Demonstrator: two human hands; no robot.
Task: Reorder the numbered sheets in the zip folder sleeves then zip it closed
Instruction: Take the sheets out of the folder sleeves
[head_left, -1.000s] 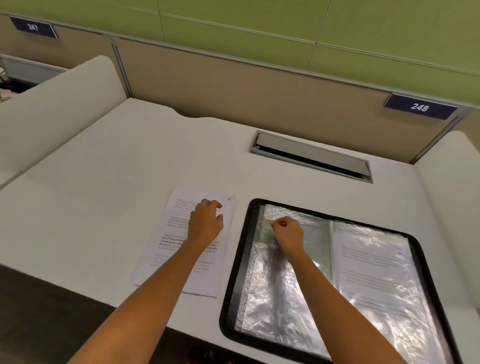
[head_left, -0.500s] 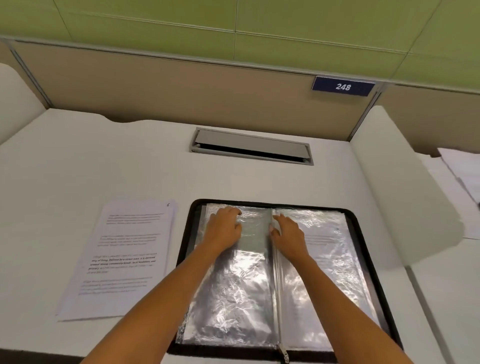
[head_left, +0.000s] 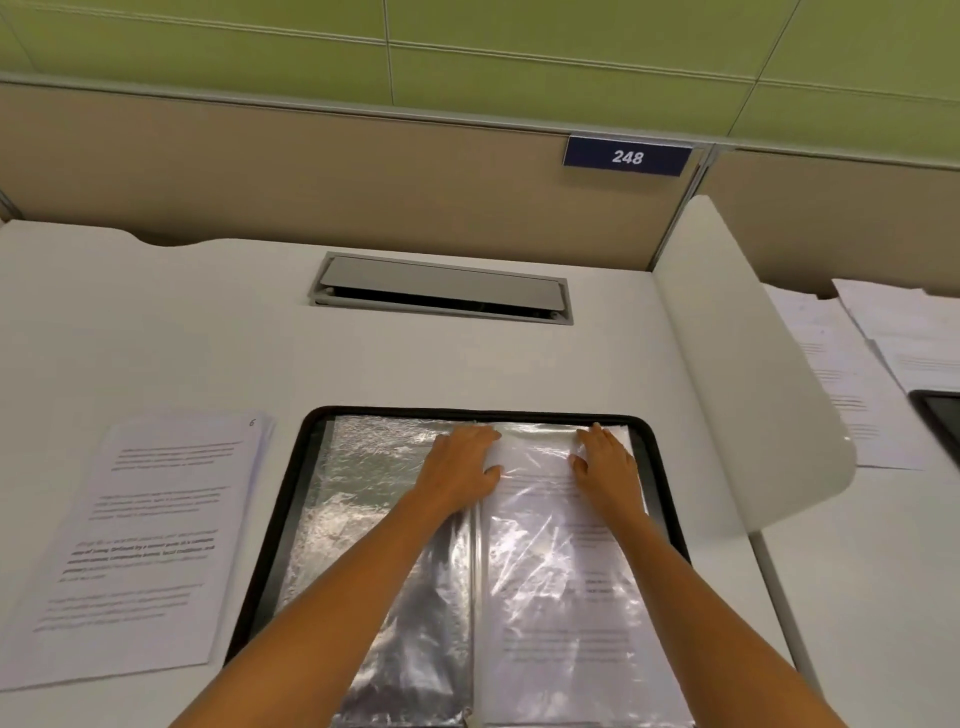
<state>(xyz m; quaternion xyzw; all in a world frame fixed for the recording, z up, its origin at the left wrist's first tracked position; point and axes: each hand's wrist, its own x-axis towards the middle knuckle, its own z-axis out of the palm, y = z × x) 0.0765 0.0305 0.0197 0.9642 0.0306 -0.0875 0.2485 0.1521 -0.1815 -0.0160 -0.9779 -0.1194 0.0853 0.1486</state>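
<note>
- My left hand (head_left: 460, 467) and right hand (head_left: 605, 465) both lie flat at the far end of the open zip folder (head_left: 285, 519). The fingers are stretched out and pressing, and I cannot see them pinching anything.
- The zip folder lies open on the counter (head_left: 208, 338) straight in front of me. Its spine runs near to far, with one sleeve on each side.
- My left hand sits on the spine with its thumb reaching onto the right page. My right hand rests toward the outer right edge.
- Between the hands lies the printed sheet (head_left: 566, 644) inside the right sleeve (head_left: 540, 561). Its long axis runs near to far, alongside the spine, and its far short edge is just at my fingertips.
- I judge that far edge to be the sleeve's mouth, so the sheet has to slide out away from me along its length, not sideways.
- My right hand is squarely on the sheet, so I would draw with it. The left can pin the sleeve at the spine.
- The left sleeve (head_left: 374, 519) is crinkled and looks empty.
- The loose stack (head_left: 150, 535) lies on the counter just left of the folder, apart from my hands, with a 6 in its far right corner. My left hand is the nearer one to it.
- The folder is not yet zipped, and I cannot see the puller.
</note>
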